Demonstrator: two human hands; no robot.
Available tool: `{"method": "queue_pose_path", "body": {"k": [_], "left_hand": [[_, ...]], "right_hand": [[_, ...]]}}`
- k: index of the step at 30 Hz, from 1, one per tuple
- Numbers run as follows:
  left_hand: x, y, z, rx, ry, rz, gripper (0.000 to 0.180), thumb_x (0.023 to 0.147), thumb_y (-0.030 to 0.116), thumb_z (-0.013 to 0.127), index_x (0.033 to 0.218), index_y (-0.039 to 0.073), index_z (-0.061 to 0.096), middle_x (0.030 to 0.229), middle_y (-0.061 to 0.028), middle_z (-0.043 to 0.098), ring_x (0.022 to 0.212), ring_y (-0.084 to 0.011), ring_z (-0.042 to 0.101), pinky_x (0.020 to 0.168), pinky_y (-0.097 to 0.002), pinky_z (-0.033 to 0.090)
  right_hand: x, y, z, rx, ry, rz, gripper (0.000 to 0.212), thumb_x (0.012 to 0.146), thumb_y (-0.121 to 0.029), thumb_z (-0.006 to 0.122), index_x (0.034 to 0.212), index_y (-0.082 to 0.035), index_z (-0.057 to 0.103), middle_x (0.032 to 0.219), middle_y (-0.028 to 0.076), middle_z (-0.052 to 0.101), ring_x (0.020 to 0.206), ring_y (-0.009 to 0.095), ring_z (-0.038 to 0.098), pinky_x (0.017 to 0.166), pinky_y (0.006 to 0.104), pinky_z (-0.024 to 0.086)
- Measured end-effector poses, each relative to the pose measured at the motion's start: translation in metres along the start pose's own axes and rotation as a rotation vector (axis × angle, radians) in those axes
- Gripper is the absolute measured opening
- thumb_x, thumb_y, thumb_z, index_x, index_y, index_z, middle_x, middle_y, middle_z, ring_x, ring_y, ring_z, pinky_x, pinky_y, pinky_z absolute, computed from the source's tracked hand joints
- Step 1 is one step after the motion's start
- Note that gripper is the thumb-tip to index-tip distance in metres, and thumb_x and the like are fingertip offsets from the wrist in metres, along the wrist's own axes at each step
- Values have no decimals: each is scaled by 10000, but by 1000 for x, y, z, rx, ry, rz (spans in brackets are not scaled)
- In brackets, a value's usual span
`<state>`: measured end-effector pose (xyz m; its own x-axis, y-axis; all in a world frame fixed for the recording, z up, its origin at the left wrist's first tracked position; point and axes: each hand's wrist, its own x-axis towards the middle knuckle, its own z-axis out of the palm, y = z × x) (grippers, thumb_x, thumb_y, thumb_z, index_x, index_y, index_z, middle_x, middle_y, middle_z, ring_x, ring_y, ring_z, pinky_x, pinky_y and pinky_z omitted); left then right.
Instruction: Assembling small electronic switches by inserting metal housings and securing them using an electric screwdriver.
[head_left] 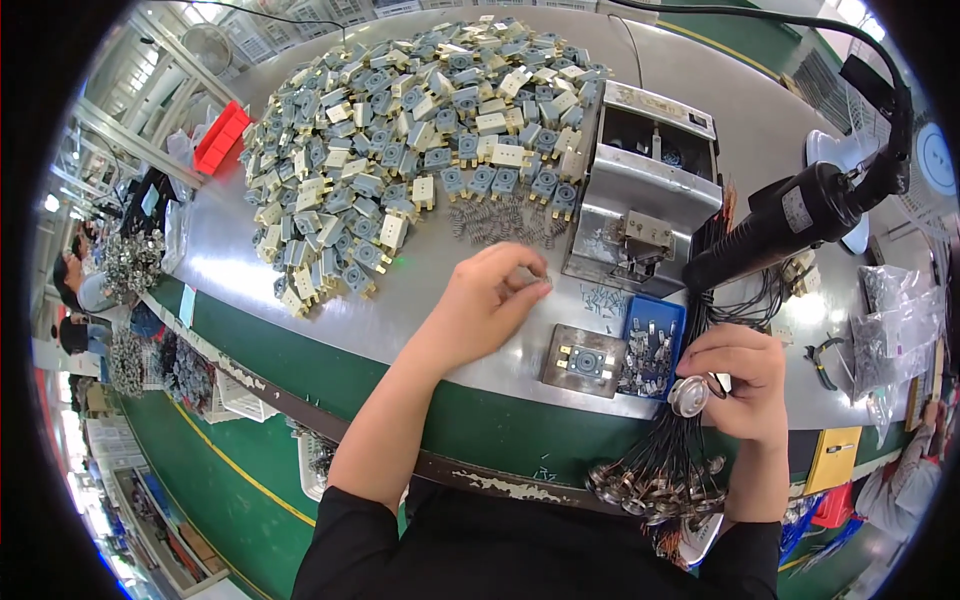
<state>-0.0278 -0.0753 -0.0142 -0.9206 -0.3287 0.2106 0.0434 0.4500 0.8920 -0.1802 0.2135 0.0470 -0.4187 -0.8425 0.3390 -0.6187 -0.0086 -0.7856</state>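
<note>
My left hand (490,300) is closed in a pinch above the metal tabletop, just in front of a scatter of small coil springs (500,220). What its fingertips hold, if anything, is too small to make out. My right hand (745,375) grips a round metal disc (689,396) with a black wire, over a bundle of black leads (675,440). Between the hands, a grey switch-like housing with brass terminals (586,361) sits in a metal fixture block (562,378). Beside it stands a blue tray (676,320) of small metal clips.
A big heap of grey and cream housings (400,130) covers the far left. Behind the fixture is a metal bench machine (645,190). A black electric screwdriver (770,235) hangs at right, near pliers (824,362). Small screws (603,300) lie loose; a red bin (221,138) stands far left.
</note>
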Motion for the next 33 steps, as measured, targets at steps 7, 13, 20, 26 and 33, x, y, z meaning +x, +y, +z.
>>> {"method": "queue_pose_path", "body": {"k": [7,13,20,26,33], "left_hand": [[-17,-1,1,-829,-54,-306,239,1031,49,610,1265,24,567,1060,-89,706,807,-131,672,603,-239,484],[-19,6,14,-1253,-88,-434,224,1051,106,607,1258,23,586,986,-99,692,780,-152,664,547,-221,432],[-20,31,29,-1039,-259,-490,255,1025,88,670,1230,10,540,888,-96,706,702,-115,650,557,-231,486],[-24,35,27,-844,-300,-416,274,1016,73,662,1238,12,514,869,-76,694,708,-110,662,558,-238,494],[-34,28,24,-835,-233,-253,223,1035,27,608,1232,6,504,976,-83,691,772,-123,686,601,-249,523]], "right_hand": [[1,0,7,44,-23,-6,191,655,2,718,838,-10,770,844,120,734,726,210,704,638,301,534],[7,-5,13,86,-100,37,214,689,36,714,890,-1,778,890,117,715,716,187,654,624,287,487],[47,-15,32,89,-154,110,312,801,-4,807,1111,5,771,1016,99,698,843,200,663,697,312,524],[50,-4,43,177,-252,95,281,796,-38,862,1062,3,780,999,74,707,788,144,636,656,275,493],[57,-18,58,168,-183,257,239,783,-57,884,993,-5,782,971,34,696,661,32,463,558,217,354]]}}
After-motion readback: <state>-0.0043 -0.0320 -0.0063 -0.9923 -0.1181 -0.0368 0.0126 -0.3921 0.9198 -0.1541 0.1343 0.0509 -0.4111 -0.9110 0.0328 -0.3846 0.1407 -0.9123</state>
